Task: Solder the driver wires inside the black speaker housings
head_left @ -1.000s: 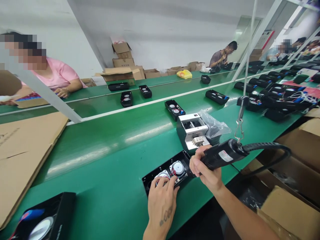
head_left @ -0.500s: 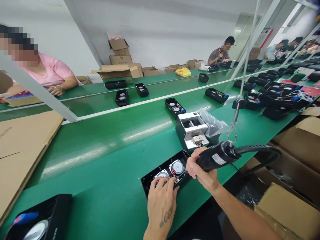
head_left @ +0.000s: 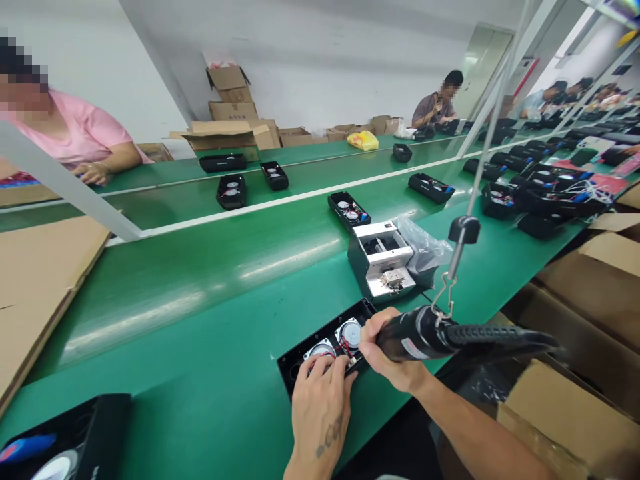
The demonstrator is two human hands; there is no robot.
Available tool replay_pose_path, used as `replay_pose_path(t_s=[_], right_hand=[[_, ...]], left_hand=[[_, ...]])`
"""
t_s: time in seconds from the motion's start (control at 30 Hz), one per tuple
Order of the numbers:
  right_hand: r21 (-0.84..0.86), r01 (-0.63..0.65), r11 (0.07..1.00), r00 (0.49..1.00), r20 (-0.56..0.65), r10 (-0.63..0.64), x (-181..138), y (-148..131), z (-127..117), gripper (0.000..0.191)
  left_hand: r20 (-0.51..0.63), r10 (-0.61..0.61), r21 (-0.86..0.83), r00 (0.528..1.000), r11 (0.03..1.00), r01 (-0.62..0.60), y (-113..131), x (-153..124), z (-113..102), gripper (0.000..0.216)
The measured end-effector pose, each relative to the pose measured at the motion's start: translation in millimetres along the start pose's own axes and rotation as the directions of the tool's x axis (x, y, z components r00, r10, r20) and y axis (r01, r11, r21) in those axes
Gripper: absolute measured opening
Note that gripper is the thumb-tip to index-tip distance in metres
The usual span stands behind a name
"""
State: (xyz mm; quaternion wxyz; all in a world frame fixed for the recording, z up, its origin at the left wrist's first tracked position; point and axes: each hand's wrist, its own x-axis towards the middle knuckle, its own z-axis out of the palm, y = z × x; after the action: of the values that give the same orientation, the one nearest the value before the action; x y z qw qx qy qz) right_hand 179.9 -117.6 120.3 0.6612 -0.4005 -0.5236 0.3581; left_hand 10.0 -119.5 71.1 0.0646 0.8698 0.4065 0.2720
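Note:
On the green bench lies a black speaker housing [head_left: 295, 355] with two round silver speakers and red wires inside. My left hand [head_left: 323, 400] grips its near edge, fingertips bent into it by the left speaker [head_left: 320, 349] and the wires; whether they pinch a small part is hidden. A black electric screwdriver [head_left: 413, 337] hangs from a hook on a cord, and my right hand [head_left: 387, 347] is wrapped around its front end. Its tip is out of sight behind my fingers, over the housing's right part, near the other speaker [head_left: 349, 333].
A screw feeder [head_left: 383, 260] stands just behind the housing, a clear plastic bag [head_left: 423, 243] beside it. Another speaker housing [head_left: 113, 433] lies at the lower left. Cardboard boxes [head_left: 575, 417] stand at the right, and co-workers sit across the bench.
My right hand and the screwdriver have shifted left and down over the housing, the hanging hook following. My left hand stays on the housing. The view has shifted slightly.

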Motion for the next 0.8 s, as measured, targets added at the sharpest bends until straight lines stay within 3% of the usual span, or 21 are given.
replay_pose_path(t_s=[0.17, 0.23, 0.3, 0.4, 0.47, 0.53, 0.63, 0.7, 0.77, 0.8], right_hand=[[0.197, 0.014, 0.980, 0.993, -0.121, 0.010, 21, -18, -1, 0.022], [0.268, 0.082, 0.960, 0.961, -0.276, -0.005, 34, -30, -11, 0.029], [0.255, 0.168, 0.952, 0.895, -0.445, -0.039, 44, -39, -29, 0.033], [0.079, 0.141, 0.987, 0.824, -0.562, -0.073, 47, -34, -65, 0.036], [-0.129, -0.012, 0.992, 0.819, -0.570, -0.064, 41, -18, -90, 0.036], [-0.353, -0.170, 0.920, 0.834, -0.549, -0.057, 31, 2, -112, 0.040], [-0.519, -0.130, 0.844, 0.840, -0.510, -0.184, 14, 28, -131, 0.061], [-0.629, -0.059, 0.775, 0.790, -0.504, -0.348, 0, 40, -133, 0.070], [-0.697, -0.040, 0.716, 0.762, -0.485, -0.429, -16, 50, -127, 0.060], [-0.693, -0.040, 0.720, 0.787, -0.465, -0.404, -24, 54, -120, 0.051]], left_hand=[[0.123, -0.028, -0.066, 0.992, 0.997, 0.036, -14, 13, -17, 0.014], [0.194, -0.092, -0.209, 0.977, 0.969, 0.133, -29, 25, -30, 0.023], [0.236, -0.208, -0.323, 0.949, 0.905, 0.279, -49, 40, -41, 0.027], [0.177, -0.384, -0.351, 0.906, 0.836, 0.422, -84, 59, -50, 0.028], [0.144, -0.435, -0.358, 0.889, 0.815, 0.457, -104, 66, -48, 0.039], [0.141, -0.454, -0.390, 0.880, 0.792, 0.471, -117, 67, -44, 0.052], [0.115, -0.482, -0.442, 0.869, 0.758, 0.479, -124, 62, -36, 0.058], [0.098, -0.489, -0.474, 0.867, 0.743, 0.473, -124, 57, -33, 0.055], [0.082, -0.490, -0.510, 0.868, 0.727, 0.459, -122, 52, -30, 0.052], [0.072, -0.492, -0.529, 0.868, 0.719, 0.452, -122, 50, -29, 0.051]])
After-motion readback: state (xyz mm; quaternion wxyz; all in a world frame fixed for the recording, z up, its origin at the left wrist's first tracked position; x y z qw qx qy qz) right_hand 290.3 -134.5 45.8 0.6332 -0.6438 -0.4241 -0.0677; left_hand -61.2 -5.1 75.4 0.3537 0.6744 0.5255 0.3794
